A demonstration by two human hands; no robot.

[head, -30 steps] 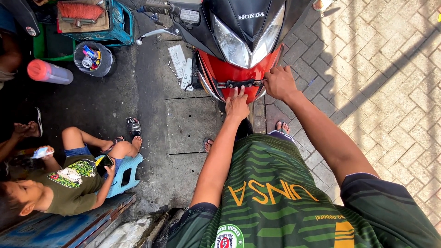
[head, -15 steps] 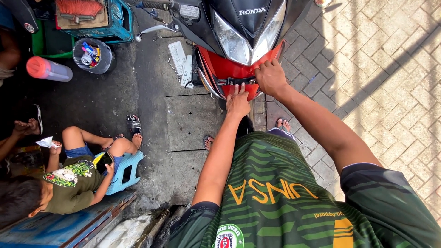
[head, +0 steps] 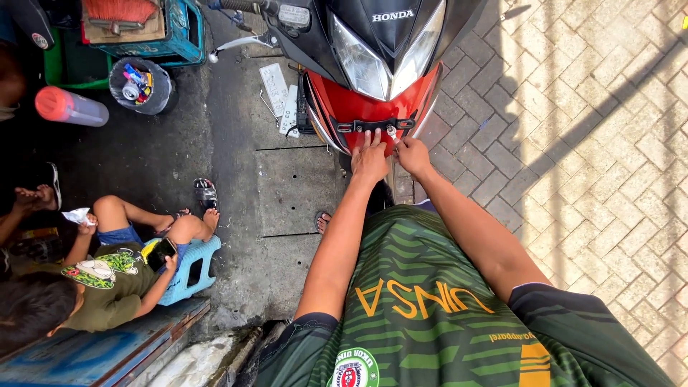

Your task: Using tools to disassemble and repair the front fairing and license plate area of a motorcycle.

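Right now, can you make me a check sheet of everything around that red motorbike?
Surface: grey concrete slab floor, patterned brick paving on one side.
Job's things: red and black motorbike front; black plastic bracket on its red nose.
Clutter: two white plates on the floor, black bucket of small items, clear tube with red cap, teal crate.
Grips: left hand and right hand both touch the bracket.
Cables: nothing seen.
Surroundings: a person sits on a blue plastic stool holding a phone.
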